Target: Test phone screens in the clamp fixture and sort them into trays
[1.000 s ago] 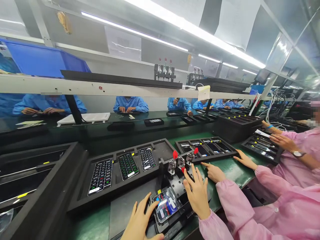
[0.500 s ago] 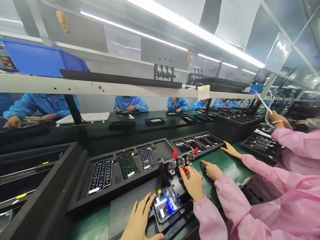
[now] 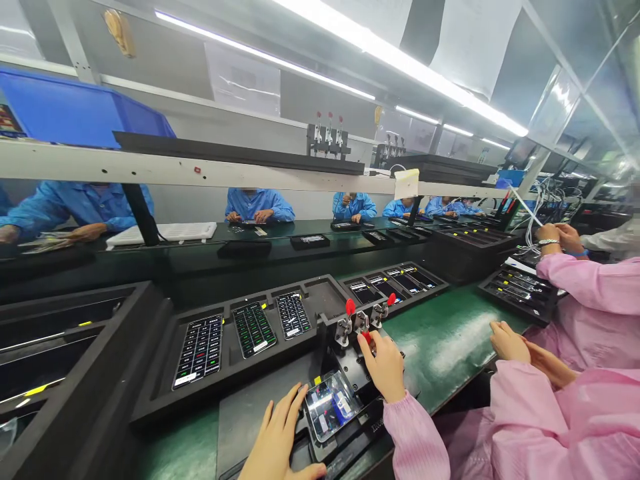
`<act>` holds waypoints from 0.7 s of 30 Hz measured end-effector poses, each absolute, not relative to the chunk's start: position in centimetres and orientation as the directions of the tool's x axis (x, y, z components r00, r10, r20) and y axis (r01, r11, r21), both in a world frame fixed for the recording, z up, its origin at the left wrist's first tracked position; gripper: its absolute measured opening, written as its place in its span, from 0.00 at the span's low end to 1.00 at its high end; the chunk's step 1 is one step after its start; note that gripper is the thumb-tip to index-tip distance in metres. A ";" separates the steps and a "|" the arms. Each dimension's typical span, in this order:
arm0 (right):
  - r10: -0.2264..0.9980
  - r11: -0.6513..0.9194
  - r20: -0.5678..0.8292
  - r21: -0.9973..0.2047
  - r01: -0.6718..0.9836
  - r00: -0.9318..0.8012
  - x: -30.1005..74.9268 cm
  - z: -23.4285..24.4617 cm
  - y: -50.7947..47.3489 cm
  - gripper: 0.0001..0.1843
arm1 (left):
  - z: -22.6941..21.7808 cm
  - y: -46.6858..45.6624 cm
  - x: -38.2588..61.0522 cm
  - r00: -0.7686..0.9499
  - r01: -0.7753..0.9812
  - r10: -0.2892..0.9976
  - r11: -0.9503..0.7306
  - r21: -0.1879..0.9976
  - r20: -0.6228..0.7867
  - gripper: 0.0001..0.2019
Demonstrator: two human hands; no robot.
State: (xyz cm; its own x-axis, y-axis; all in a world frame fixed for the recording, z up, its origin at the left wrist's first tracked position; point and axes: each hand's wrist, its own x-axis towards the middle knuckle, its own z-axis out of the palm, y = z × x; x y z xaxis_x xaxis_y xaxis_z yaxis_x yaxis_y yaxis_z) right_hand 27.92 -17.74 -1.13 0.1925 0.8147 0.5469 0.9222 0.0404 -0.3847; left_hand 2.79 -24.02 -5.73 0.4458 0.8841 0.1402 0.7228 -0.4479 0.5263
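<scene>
- So the phone [image 3: 333, 405] lies face up on the near end of the black clamp fixture [image 3: 353, 365], with a yellow tab near its 11 o'clock corner. Everything below is clocked from that phone, 12 being away from the wearer.
- Left hand [image 3: 277, 430] is at 8 o'clock: fingers side by side, thumb well apart, not gripping anything. Index tip's right by the phone's edge; can't tell if it's touching.
- Right hand [image 3: 385, 367] is at 2, thumb and fingertips pinching the middle red lever [image 3: 367, 337]. Other two red tips at 12 and 1 are untouched.
- My read: this is the clamp-working step, closing or releasing, can't say which. Next move calls for a controlled lever swing with the phone kept square.
- Foam tray [image 3: 323, 300] at 10 has three lit phones [image 3: 254, 329].
- Another tray [image 3: 441, 288] at 1 holds four more.
- Co-worker's hand [image 3: 510, 343] sits out towards 3, well apart.
</scene>
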 end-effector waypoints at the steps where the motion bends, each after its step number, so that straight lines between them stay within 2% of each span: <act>1: 0.813 0.042 0.550 -0.383 0.923 0.191 27.9 -1.2 -17.7 0.22 | -5.7 -24.0 2.8 0.446 0.722 0.883 -0.450 0.525 0.143 0.48; 21: 0.836 0.028 0.506 -0.428 0.903 0.214 27.8 -1.2 -17.7 0.19 | -5.5 -24.5 2.8 0.450 0.743 0.885 -0.445 0.500 0.120 0.48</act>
State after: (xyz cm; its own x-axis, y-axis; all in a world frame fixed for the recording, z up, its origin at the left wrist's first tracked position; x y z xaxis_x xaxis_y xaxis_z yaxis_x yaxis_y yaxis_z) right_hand 27.84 -17.74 -1.16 0.2138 0.8358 0.5058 0.9032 0.0281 -0.4283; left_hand 2.84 -24.49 -5.53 0.4500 0.8849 0.1199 0.7428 -0.4455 0.4998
